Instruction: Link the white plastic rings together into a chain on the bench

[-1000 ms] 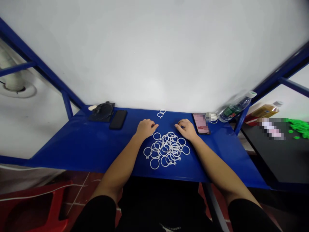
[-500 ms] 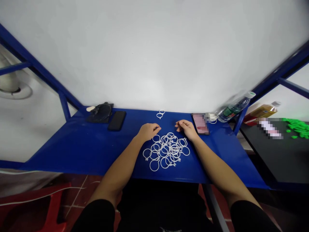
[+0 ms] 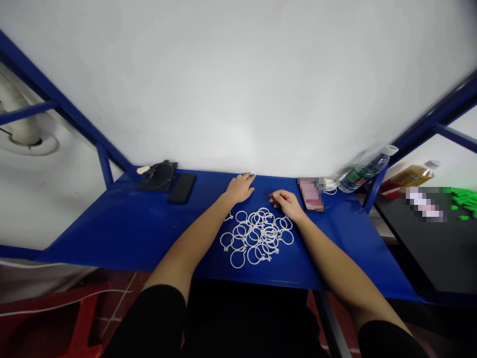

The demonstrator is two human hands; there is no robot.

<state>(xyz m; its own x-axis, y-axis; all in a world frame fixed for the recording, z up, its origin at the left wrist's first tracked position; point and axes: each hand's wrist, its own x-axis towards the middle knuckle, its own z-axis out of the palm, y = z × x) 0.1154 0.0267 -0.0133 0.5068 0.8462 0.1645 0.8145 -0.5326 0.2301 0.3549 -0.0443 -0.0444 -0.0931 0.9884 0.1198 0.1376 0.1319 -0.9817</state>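
Note:
A loose pile of white plastic rings (image 3: 237, 251), each with a small clasp-like tab, lies on the blue tabletop (image 3: 149, 233) in front of me. My left hand (image 3: 240, 188) is beyond the pile near the wall, palm down with fingers stretched out. Its fingertips cover most of the white rings (image 3: 252, 173) at the table's back; only a bit of white shows past them. Just behind the pile's right side, my right hand (image 3: 286, 203) rests with fingers curled in toward the thumb. Whatever it may hold is hidden.
A black phone (image 3: 182, 188) and a dark bag-like bundle (image 3: 158, 176) lie at the left back. On the right are a lit phone (image 3: 311, 194), a white cable (image 3: 331, 186) and a leaning water bottle (image 3: 367, 169). Green pieces (image 3: 465, 199) sit on a black side table (image 3: 421, 243).
My left hand has moved away from me to the back rings, and its fingers have straightened. A ring left of the pile is now uncovered. My right hand stays almost in place.

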